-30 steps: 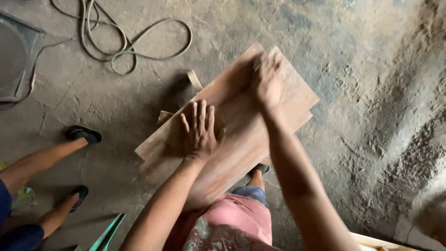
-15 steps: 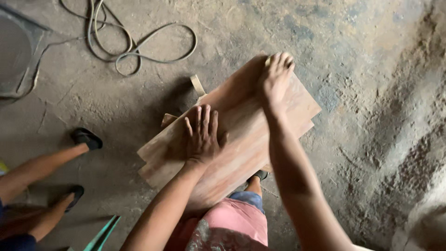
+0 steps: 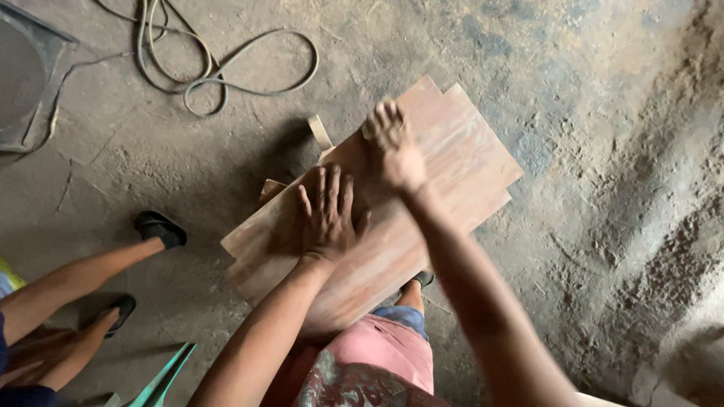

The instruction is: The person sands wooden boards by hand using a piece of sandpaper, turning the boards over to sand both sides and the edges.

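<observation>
Left hand (image 3: 329,215) lies flat and open, palm down, fingers spread, pressing on the wooden board (image 3: 460,162); it grips nothing. Right hand (image 3: 394,147) is curled over a small pale sanding pad (image 3: 371,128) at its fingertips, pressed to the board surface; hand is motion-blurred, so the exact hold on the pad is hard to tell, but it looks closed on it. Hands sit near each other, right one further up the board.

Concrete floor (image 3: 528,60), dusty and stained, fills the view. The board, reddish-brown, made of stacked or joined planks with stepped far edges, lies tilted diagonally across the person's lap, over pink shorts (image 3: 381,354); near end by the knees, far end toward upper right. Small wood offcuts (image 3: 320,132) stick out from under its left edge.

Another person's bare legs (image 3: 68,283) come in from the left, wearing black sandals (image 3: 160,227). A grey hose (image 3: 226,64) loops on the floor at top left. A dark framed panel (image 3: 30,71) sits at the far left corner. A green edge (image 3: 162,380) shows at the bottom left; cannot tell what it is.
</observation>
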